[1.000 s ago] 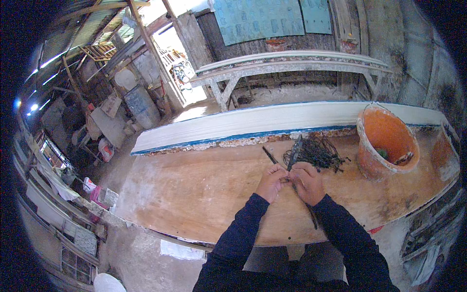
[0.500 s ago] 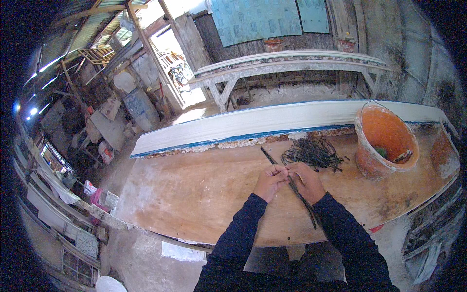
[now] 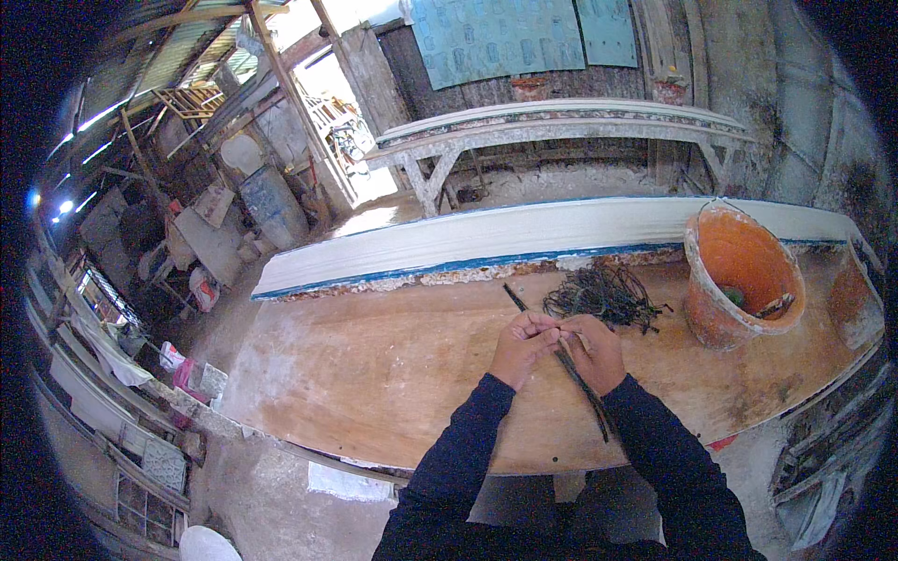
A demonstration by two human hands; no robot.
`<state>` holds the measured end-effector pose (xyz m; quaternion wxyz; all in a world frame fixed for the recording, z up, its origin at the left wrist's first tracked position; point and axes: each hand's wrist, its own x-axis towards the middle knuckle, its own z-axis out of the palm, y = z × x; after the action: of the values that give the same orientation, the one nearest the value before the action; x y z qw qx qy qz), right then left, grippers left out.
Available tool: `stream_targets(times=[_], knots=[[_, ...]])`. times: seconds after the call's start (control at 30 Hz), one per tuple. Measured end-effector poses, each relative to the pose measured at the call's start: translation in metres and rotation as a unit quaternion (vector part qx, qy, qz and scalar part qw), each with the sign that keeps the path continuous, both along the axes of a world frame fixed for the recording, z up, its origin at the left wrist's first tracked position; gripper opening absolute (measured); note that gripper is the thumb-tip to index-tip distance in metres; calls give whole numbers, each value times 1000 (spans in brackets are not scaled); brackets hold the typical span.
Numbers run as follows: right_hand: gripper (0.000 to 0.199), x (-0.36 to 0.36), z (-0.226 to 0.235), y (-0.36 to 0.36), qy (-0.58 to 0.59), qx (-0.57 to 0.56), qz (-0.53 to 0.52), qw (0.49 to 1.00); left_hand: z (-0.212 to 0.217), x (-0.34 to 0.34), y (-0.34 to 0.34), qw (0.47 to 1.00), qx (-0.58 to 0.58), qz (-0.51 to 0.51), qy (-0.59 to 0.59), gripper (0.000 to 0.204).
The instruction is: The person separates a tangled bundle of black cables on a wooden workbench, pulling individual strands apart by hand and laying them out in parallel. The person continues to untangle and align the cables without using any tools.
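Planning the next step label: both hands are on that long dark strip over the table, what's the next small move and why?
Probably slide the left hand farther along the dark strip. Both hands pinch it at one spot, right hand beside the left, leaving long ends free on either side, above the wooden table.

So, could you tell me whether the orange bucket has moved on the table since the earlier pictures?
No. The orange bucket sits in the same spot, just right of the dark tangle of strips and against the white board, as before.
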<state>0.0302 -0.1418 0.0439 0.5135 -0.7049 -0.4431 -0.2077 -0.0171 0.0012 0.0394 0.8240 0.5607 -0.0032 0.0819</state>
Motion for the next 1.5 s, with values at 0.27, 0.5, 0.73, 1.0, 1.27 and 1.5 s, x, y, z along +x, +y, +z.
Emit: stream_targets(times=[0.27, 0.5, 0.73, 1.0, 1.27, 1.5], knots=[[4, -4, -2, 4, 121, 40, 2, 992, -7, 2, 1, 982, 151, 64, -92, 11], [10, 4, -4, 4, 360, 122, 165, 910, 0, -6, -7, 944, 271, 130, -138, 4], [8, 7, 6, -2, 552, 163, 309, 757, 13, -13, -7, 885, 405, 159, -166, 7], [6, 7, 5, -1, 597, 186, 336, 705, 8, -10, -8, 841, 437, 205, -242, 7], [6, 3, 4, 1, 561, 212, 340, 725, 11, -12, -11, 841, 424, 234, -242, 7], [6, 10, 0, -2, 602, 187, 337, 699, 11, -11, -10, 832, 442, 224, -248, 7]])
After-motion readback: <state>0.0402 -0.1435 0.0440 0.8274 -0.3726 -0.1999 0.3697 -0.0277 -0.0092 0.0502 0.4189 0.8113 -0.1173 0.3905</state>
